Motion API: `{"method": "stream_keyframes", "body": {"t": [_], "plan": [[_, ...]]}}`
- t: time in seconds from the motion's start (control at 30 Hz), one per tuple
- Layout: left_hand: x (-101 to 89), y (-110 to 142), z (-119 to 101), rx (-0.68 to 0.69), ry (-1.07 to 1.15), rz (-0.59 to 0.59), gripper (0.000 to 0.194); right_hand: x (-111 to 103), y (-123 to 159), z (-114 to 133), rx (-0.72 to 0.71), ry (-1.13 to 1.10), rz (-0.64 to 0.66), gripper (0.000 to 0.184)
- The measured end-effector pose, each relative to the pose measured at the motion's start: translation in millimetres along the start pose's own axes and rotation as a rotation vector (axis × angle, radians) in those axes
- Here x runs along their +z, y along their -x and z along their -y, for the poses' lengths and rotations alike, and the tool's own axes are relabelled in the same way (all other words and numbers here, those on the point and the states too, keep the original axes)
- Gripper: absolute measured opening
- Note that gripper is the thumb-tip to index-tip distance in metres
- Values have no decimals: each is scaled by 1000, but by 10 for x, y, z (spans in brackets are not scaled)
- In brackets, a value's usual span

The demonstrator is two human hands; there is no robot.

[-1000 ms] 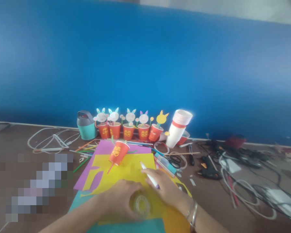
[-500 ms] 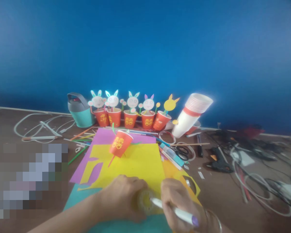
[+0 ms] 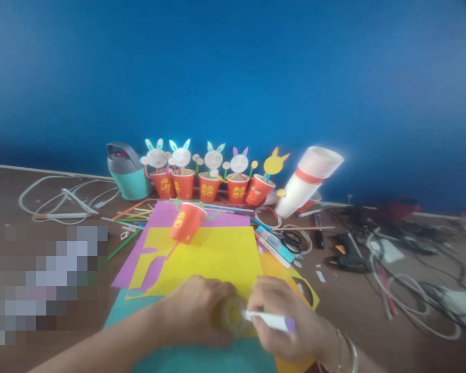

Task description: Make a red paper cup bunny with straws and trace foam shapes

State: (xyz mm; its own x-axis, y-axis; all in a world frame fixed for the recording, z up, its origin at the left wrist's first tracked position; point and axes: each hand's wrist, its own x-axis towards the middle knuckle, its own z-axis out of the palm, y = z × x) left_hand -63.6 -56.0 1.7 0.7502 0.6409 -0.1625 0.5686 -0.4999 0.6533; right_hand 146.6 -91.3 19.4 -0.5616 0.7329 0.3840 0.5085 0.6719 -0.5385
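Note:
My left hand (image 3: 202, 311) presses a round, see-through ring that looks like a roll of tape (image 3: 233, 317) onto the yellow paper (image 3: 209, 259); motion blurs it. A white marker with a purple end (image 3: 272, 320) is gripped in my right hand (image 3: 287, 321), its tip at the ring's right side. Beyond my hands, a red paper cup (image 3: 188, 223) with gold characters lies tilted on the yellow sheet, green and red strips sticking out of it. Purple paper (image 3: 161, 215) shows behind the yellow sheet and teal paper (image 3: 205, 357) in front.
Several red cups with rabbit faces (image 3: 208, 186) stand along the blue wall, beside a teal container (image 3: 130, 176) and a leaning stack of white cups (image 3: 310, 176). Scissors (image 3: 291, 241), a glue gun (image 3: 349, 256) and tangled cables (image 3: 411, 305) lie at right. Coloured sticks (image 3: 130, 220) lie at left.
My right hand has shifted slightly left and up with the marker, which now lies flatter. The front cup has tipped and turned a little. My left hand stays on the ring.

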Motion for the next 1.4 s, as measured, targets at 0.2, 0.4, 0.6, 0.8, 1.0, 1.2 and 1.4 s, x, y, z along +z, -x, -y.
{"method": "stream_keyframes", "body": {"t": [0.2, 0.4, 0.6, 0.8, 1.0, 1.2, 1.4], "plan": [[52, -6, 17, 21, -57, -26, 41, 196, 71, -16, -247, 200, -68, 17], [43, -17, 7, 20, -74, -25, 39, 223, 51, -32, -270, 264, -39, 14], [45, -27, 23, 26, -86, -37, 40, 230, 47, -37, -285, 271, -54, 14], [61, -20, 26, 43, -22, -94, 39, 225, 42, -28, -278, 232, -98, 17], [59, -64, 83, -33, 46, -124, 52, 108, 41, -171, 157, -192, -305, 9], [0, -81, 95, -95, -98, -108, 58, 50, -160, -338, 732, -588, -436, 27], [-127, -133, 175, 14, -110, -122, 48, 218, -256, -297, 599, -585, -344, 30]]}}
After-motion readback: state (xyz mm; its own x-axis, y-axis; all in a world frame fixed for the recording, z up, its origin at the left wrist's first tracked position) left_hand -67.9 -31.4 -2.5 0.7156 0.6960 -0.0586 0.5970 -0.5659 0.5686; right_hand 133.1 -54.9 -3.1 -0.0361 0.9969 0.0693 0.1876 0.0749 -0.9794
